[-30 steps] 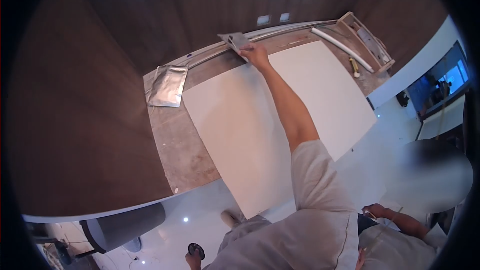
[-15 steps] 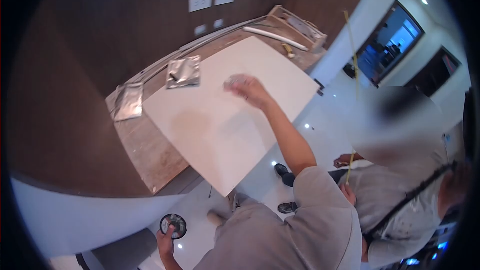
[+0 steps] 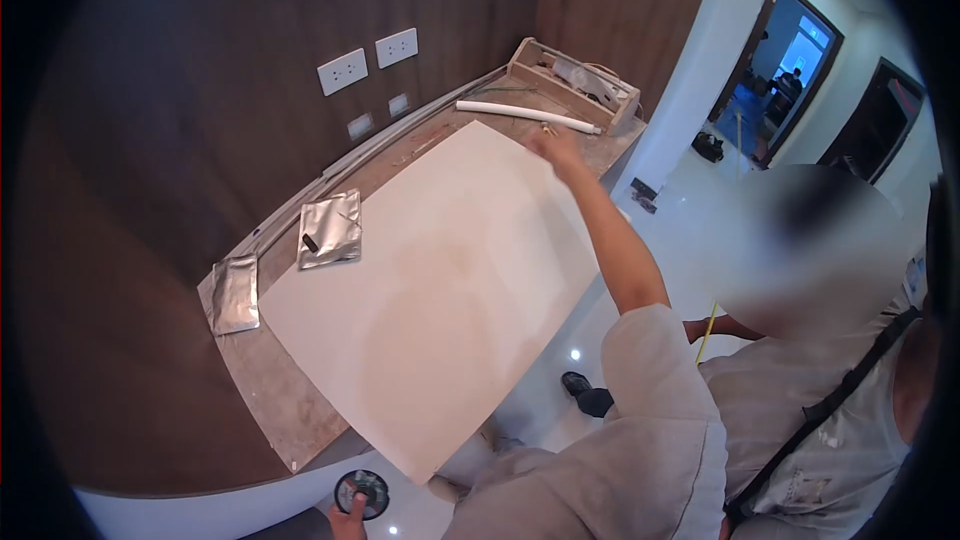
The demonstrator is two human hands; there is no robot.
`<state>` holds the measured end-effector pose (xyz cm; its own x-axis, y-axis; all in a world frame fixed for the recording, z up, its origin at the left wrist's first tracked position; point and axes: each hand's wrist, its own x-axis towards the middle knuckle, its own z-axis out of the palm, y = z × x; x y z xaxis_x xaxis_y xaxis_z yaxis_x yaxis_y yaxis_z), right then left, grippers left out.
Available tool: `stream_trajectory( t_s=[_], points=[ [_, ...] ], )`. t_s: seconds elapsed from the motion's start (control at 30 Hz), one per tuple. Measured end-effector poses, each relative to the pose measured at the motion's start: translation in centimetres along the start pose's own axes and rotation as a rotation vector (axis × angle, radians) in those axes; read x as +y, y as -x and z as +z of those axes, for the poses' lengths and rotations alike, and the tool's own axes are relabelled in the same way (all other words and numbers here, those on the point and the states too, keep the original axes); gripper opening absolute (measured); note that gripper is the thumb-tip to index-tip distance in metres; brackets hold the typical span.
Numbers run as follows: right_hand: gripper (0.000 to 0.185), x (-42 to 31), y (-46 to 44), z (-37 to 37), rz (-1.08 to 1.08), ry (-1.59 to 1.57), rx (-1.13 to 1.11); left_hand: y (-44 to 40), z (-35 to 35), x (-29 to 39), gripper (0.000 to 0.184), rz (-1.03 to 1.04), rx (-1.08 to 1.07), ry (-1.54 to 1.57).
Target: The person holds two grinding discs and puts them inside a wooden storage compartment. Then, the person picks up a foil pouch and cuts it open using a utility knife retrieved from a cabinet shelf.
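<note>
My left hand (image 3: 348, 518), low in the head view, grips a round black disc (image 3: 361, 493) with a printed centre, thumb on its face. My right hand (image 3: 556, 150) reaches over the far right edge of a large white board (image 3: 430, 280). Its fingers are bent together, and a small yellowish piece (image 3: 547, 128) shows at their tips; most of it is hidden. Just beyond lies a white tube (image 3: 525, 116). On the board's left part rests a silver foil pouch (image 3: 331, 228) with a small dark item on it. Another foil pouch (image 3: 236, 294) lies further left.
The board lies on a worn wooden counter (image 3: 270, 390) against a brown panelled wall with outlets (image 3: 343, 71). A wooden tray (image 3: 575, 85) with odds and ends stands at the back. At the right is another person (image 3: 810, 400), beside a yellow tape measure blade (image 3: 708, 332).
My right hand has moved from over the middle of the board to its far right edge, where a yellow item lay. The view has shifted; my left hand still holds the disc.
</note>
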<state>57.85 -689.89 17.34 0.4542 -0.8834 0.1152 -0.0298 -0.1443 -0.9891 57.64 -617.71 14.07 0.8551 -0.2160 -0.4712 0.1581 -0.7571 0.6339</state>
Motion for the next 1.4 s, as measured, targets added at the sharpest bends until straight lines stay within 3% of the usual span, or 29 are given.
stream_trajectory(
  t_s=[0.03, 0.07, 0.13, 0.2, 0.23, 0.3, 0.33, 0.37, 0.43, 0.5, 0.53, 0.57, 0.67, 0.7, 0.73, 0.77, 0.87, 1.0, 1.3, 1.4],
  points=[
    [0.023, 1.4, 1.3, 1.8, 0.022, -0.084, -0.149, 1.8, 0.8, 3.2, 0.048, 0.011, 0.112, -0.065],
    [0.026, 3.2, 4.0, 4.5, 0.045, -0.160, -0.306, 0.2, 1.8, 0.9, 0.044, 0.051, 0.044, 0.204],
    [0.035, 6.8, 8.7, 9.8, 0.140, 0.082, -0.719, -3.0, 4.7, -6.8, 0.038, 0.117, -0.066, 0.760],
    [0.038, 6.2, 15.2, 16.0, -0.311, 0.523, -0.864, -1.0, 4.4, -2.3, 0.038, 0.136, 0.023, 0.648],
    [0.042, 7.3, 16.9, 18.9, -0.410, 0.521, -0.819, -0.6, 4.7, -1.9, 0.036, 0.057, 0.149, 0.609],
    [0.051, 8.4, 19.4, 26.4, -0.618, 0.470, -0.710, -0.1, 3.8, -1.0, 0.036, 0.053, 0.127, 0.607],
    [0.058, 6.9, 20.4, 29.3, -0.674, 0.591, -0.601, -0.1, 3.9, -1.2, 0.037, 0.057, 0.157, 0.712],
    [0.064, 2.7, 20.8, 30.9, -0.577, 0.723, -0.655, 0.4, 4.2, -0.5, 0.037, 0.081, 0.187, 0.886],
    [0.065, 3.8, 20.0, 35.3, -0.803, 0.818, -0.445, 1.6, 4.3, -0.5, 0.038, 0.037, 0.292, 0.860],
    [0.052, 7.0, 17.6, 39.1, -0.985, 0.968, -0.257, 2.7, 3.8, -1.6, 0.038, 0.000, 0.346, 0.800],
    [0.032, 7.8, 14.9, 41.0, -0.864, 1.204, -0.555, 3.5, 3.5, -2.1, 0.038, -0.034, 0.379, 0.748],
    [0.020, 7.7, 13.0, 41.6, -0.935, 1.230, -0.665, 4.2, 3.2, -2.5, 0.038, -0.064, 0.406, 0.701],
    [0.015, -0.4, 10.8, 37.6, -0.867, 0.845, -0.449, 5.7, 2.8, -5.2, 0.037, -0.134, 0.458, 0.674],
    [0.016, -1.6, 8.9, 36.1, -0.892, 0.429, -0.342, 5.9, 2.8, -6.7, 0.037, -0.145, 0.474, 0.691],
    [0.019, -4.0, 8.3, 33.9, -0.794, 0.288, -0.303, 5.7, 2.9, -7.6, 0.037, -0.156, 0.484, 0.710],
    [0.021, -5.0, 7.8, 31.6, -0.506, 0.060, -0.492, 5.5, 2.7, -7.5, 0.037, -0.138, 0.480, 0.809],
    [0.020, -7.4, 9.1, 26.4, -0.140, -0.254, -0.709, 3.5, 1.9, -8.7, 0.037, -0.048, 0.432, 0.861],
    [0.014, -7.9, 11.2, 22.7, -0.049, -0.514, -0.727, 1.0, -0.1, -7.2, 0.035, 0.023, 0.388, 0.809],
    [0.015, -7.7, 14.9, 21.4, 0.076, -0.480, -0.743, -0.3, -1.1, -5.9, 0.029, 0.040, 0.277, 0.809],
    [0.018, -7.0, 15.3, 21.3, -0.025, -0.197, -0.656, -0.3, -1.0, -6.5, 0.030, 0.038, 0.280, 0.749]
  ],
)
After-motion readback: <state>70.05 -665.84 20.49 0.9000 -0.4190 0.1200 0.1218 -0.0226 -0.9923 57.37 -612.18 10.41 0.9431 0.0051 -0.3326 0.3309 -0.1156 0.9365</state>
